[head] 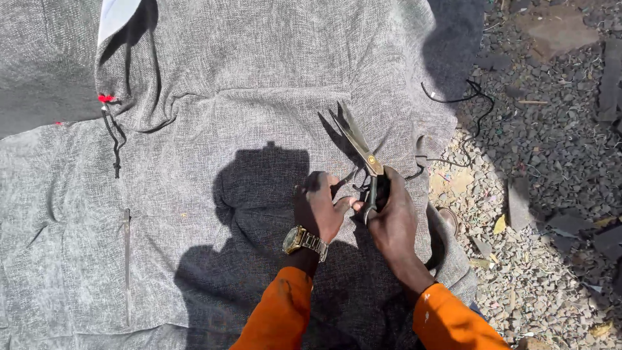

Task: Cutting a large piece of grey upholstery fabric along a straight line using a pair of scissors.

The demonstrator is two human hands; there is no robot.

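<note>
Grey fabric [214, 97] edge and scissors [360, 146] handles inside right hand [392, 217]

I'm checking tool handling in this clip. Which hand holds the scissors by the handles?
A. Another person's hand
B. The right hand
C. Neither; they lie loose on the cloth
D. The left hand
B: the right hand grips the dark handles of the scissors, whose blades point up and away over the grey cloth, while the left hand, with a wristwatch, rests beside it on the cloth.
</note>
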